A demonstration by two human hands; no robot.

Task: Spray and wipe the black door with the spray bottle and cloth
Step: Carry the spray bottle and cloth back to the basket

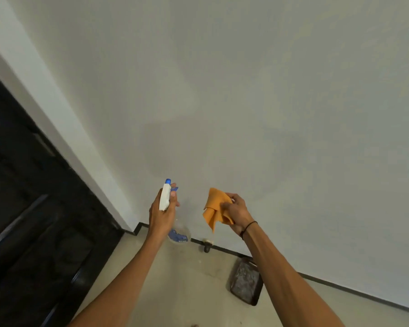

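Observation:
The black door (26, 208) fills the left edge of the head view, glossy, with a metal bar handle low on it. My left hand (162, 214) grips a spray bottle (165, 197) with a white head and blue nozzle; its clear body with blue liquid hangs below the hand. The nozzle points up and away, at the white wall rather than at the door. My right hand (236, 212) pinches a crumpled orange cloth (216, 207), held in the air beside the bottle. Both hands are to the right of the door, apart from it.
A white wall (246, 102) with a dark skirting strip fills most of the view. On the beige floor (187, 279) a dark tray (246, 282) lies by the wall. A small door stopper (207, 245) sits at the skirting.

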